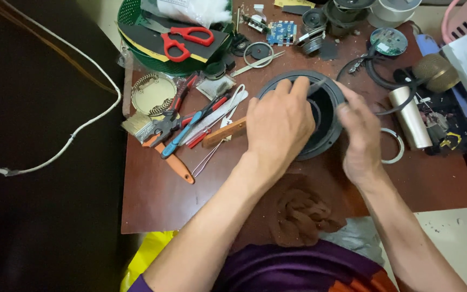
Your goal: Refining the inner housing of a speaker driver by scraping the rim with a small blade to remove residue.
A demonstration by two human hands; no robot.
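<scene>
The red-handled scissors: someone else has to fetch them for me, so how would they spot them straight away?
Start at the brown table and look to its far left corner, where a green basket sits. The scissors lie on the dark sheet across that basket. They alone have big bright red loop handles; the red-gripped pliers lie lower down, on the tabletop.

Two hands: left hand [278, 125], right hand [359, 135]. One black speaker frame [328, 116]. One pair of red-handled scissors [186, 41]. One green basket [136, 13]. One blue circuit board [281, 32]. One paintbrush [136, 125]. One brown rag [301, 216]. One metal cylinder [409, 118]. One white cable [77, 130]. One counter [158, 200].
</scene>
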